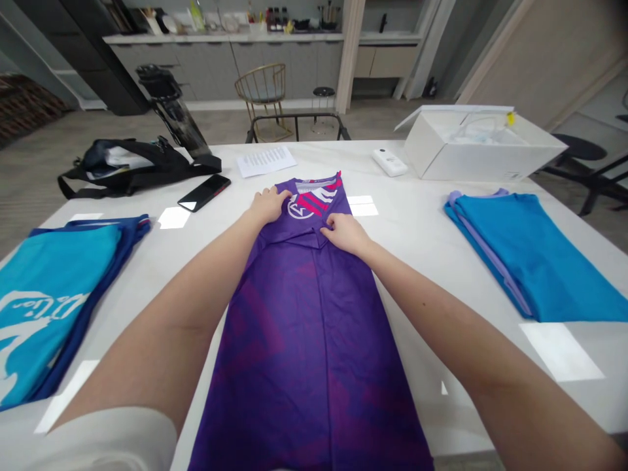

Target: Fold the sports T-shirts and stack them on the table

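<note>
A purple jersey (314,340) lies lengthwise down the middle of the table, its sides folded into a long strip. Its collar end, with a round white logo and pink and white stripes, points away from me. At the upper left of the jersey, my left hand (269,205) has its fingers curled on the fabric beside the logo. Lower and to the right, my right hand (346,234) pinches the cloth at a crumpled fold below the stripes. The fingertips of both hands are partly hidden against the fabric.
Folded blue clothes (53,281) lie left, and a blue and lilac pile (540,252) right. Farther back are a phone (205,192), black bag (132,167), bottle (179,118), paper (266,161), white device (390,162) and open white box (483,154) on the table (417,275).
</note>
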